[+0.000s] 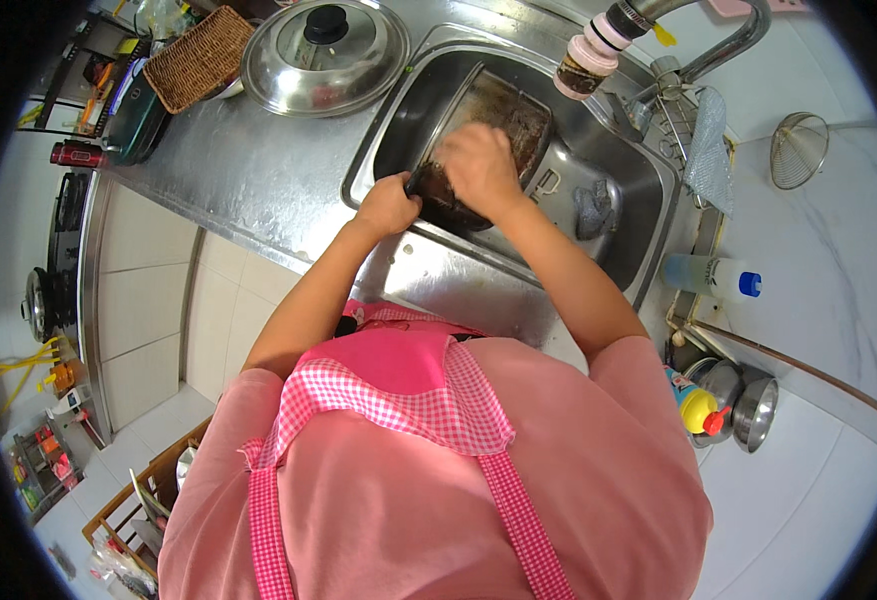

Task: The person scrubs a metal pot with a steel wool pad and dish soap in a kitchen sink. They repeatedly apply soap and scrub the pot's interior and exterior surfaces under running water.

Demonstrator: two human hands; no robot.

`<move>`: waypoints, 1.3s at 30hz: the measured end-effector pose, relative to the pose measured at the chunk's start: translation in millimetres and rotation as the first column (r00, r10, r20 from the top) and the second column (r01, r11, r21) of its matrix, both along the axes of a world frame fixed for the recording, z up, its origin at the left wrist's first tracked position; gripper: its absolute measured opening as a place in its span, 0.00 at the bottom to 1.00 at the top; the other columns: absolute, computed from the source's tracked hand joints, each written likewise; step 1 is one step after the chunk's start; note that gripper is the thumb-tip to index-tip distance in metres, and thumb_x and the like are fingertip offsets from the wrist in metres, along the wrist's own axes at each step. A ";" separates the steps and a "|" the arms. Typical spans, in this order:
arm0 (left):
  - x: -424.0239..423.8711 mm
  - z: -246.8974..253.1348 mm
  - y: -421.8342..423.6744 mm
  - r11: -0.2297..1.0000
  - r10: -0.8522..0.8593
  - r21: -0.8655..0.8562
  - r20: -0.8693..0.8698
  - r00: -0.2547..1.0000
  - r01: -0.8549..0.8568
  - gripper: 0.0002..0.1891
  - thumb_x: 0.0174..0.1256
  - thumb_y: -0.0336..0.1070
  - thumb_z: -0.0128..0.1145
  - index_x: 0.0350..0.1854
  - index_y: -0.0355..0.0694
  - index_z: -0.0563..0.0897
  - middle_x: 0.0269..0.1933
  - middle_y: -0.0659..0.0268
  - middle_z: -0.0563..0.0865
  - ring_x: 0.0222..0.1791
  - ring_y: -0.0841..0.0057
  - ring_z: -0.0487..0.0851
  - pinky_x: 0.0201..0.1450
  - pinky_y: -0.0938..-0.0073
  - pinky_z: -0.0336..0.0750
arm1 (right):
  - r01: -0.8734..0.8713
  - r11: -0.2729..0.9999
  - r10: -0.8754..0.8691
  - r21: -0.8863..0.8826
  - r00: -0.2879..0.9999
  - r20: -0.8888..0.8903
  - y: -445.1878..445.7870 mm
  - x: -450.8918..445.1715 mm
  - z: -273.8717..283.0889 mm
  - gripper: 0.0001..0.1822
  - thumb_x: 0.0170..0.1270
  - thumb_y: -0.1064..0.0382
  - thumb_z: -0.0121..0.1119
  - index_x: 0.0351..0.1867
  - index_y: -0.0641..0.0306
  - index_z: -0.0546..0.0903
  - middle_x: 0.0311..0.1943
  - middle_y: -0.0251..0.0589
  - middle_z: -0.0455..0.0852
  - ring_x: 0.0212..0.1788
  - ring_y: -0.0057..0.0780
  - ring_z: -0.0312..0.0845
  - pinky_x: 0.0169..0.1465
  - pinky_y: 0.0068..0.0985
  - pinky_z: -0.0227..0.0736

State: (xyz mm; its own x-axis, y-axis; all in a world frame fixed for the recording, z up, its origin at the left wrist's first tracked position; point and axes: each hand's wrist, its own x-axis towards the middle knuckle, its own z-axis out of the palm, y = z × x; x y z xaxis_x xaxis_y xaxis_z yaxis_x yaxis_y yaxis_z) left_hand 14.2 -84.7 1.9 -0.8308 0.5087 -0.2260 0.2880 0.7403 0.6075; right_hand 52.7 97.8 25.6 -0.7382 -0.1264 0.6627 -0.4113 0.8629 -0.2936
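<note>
A dark rectangular tray (pixel 517 120), its inner face stained brown, leans in the stainless steel sink (pixel 648 187). My left hand (pixel 389 206) grips the tray's near left edge, thumb on the dark rim. Over the tray's middle is my right hand (pixel 479 165), blurred and with curled fingers. Whether something is under those fingers is hidden. A crumpled grey scouring cloth (pixel 594 210) lies on the sink floor to the right of the tray, apart from both hands.
Above the sink's far right hangs a faucet with a pink filter head (pixel 587 67). A domed steel lid (pixel 326 56) and a wicker basket (pixel 198 58) sit on the left counter. At right are a bottle with a blue cap (pixel 712 276) and a wall-hung strainer (pixel 798 150).
</note>
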 end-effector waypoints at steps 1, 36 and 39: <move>0.4 5.8 1.6 1.000 -0.004 0.003 0.026 1.000 0.004 0.18 0.52 0.34 0.53 0.46 0.34 0.79 0.38 0.45 0.83 0.42 0.50 0.81 0.48 0.62 0.74 | -0.053 0.998 0.051 0.045 0.998 0.048 -5.3 11.9 -0.1 0.07 0.50 0.64 0.58 0.30 0.56 0.85 0.38 0.28 0.82 0.47 0.29 0.73 0.50 0.33 0.63; -46.6 28.1 -16.7 0.992 0.126 -0.008 0.147 0.981 -0.126 0.15 0.51 0.36 0.52 0.39 0.34 0.82 0.36 0.44 0.83 0.41 0.50 0.81 0.48 0.61 0.73 | 0.072 0.994 -0.075 0.079 0.996 0.043 -11.6 -37.4 10.0 0.04 0.49 0.62 0.58 0.25 0.53 0.83 0.33 0.25 0.83 0.47 0.29 0.73 0.49 0.34 0.62; -51.5 7.5 -25.4 0.988 0.148 0.023 0.147 0.978 -0.153 0.15 0.50 0.37 0.52 0.36 0.34 0.83 0.34 0.45 0.84 0.39 0.51 0.82 0.46 0.60 0.73 | 0.325 0.945 -0.328 0.048 0.929 0.171 -11.0 -53.7 16.4 0.03 0.50 0.62 0.58 0.24 0.54 0.82 0.34 0.29 0.83 0.47 0.33 0.72 0.50 0.36 0.61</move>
